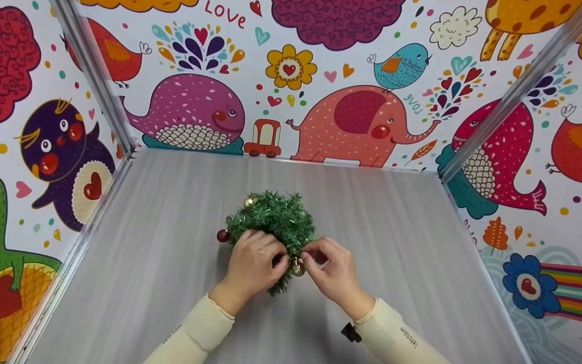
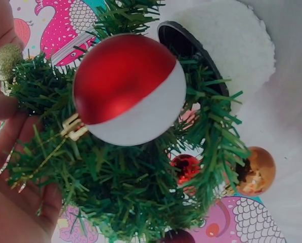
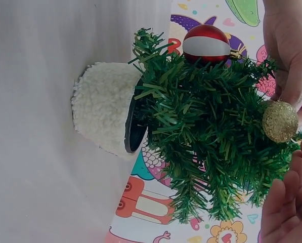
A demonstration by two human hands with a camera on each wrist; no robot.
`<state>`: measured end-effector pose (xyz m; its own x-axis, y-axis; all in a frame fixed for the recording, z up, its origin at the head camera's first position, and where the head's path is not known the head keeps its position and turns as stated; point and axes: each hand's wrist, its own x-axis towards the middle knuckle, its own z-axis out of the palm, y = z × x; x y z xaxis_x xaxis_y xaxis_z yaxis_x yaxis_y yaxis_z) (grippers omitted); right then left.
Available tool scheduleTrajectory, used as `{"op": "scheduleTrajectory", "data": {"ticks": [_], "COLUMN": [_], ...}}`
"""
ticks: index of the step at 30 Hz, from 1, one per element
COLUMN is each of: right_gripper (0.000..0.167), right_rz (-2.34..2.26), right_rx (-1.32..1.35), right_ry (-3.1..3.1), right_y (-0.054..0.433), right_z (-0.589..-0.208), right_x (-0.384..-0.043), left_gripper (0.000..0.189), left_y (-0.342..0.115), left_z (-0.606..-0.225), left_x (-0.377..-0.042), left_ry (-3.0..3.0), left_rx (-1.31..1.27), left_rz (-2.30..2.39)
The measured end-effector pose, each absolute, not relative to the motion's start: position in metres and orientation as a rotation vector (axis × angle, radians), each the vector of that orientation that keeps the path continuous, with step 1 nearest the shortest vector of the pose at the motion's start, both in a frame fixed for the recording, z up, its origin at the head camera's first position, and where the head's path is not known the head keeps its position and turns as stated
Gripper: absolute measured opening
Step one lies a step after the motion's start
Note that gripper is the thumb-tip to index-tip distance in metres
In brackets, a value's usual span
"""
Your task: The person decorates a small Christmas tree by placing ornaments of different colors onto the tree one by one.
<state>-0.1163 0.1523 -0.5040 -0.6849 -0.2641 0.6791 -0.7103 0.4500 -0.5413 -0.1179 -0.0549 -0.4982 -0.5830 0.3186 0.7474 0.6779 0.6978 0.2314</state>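
Observation:
A small artificial Christmas tree point(image 1: 275, 217) stands between both hands, its white fleecy pot point(image 3: 102, 106) hidden from the head view. My left hand point(image 1: 255, 260) is at the near side of the tree, thumb and forefinger pinching a branch near the top. Opposite it, my right hand point(image 1: 339, 270) brings thumb and forefinger together at the upper end of a gold glitter bauble point(image 3: 280, 121), pinching at its hanger. The exact grip is partly hidden. A red-and-white bauble point(image 2: 130, 91) with a gold cord hangs on the side nearest me.
More baubles hang around the tree: a dark red one point(image 1: 223, 235), a shiny gold one point(image 1: 249, 202) and a small red one point(image 2: 185, 168). The grey wood-grain tabletop point(image 1: 169, 202) is bounded by cartoon-printed walls point(image 1: 331, 76) with metal corner posts.

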Motion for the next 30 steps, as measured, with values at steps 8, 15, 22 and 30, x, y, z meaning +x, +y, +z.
{"op": "scheduleTrajectory", "data": {"ticks": [8, 15, 22, 30], "right_gripper": [0.018, 0.021, 0.02, 0.015], "right_rz": [1.174, 1.169, 1.155, 1.142], "right_rx": [0.782, 0.772, 0.787, 0.708], "right_ry": [-2.181, -2.164, -2.15, -2.212], "right_y": [0.16, 0.16, 0.161, 0.168], "right_z": [-0.504, -0.508, -0.51, -0.51], "right_x": [-0.118, -0.119, -0.122, -0.123], "left_gripper": [0.011, 0.01, 0.01, 0.009], "left_y": [-0.054, -0.056, -0.059, -0.062], "left_z": [-0.499, -0.498, -0.498, -0.497], "left_x": [-0.12, -0.119, -0.12, -0.119], "left_ry": [-2.214, -2.209, -2.211, -2.21], "left_rx": [-0.75, -0.75, -0.736, -0.737], "left_rz": [-0.665, -0.663, -0.677, -0.681]}}
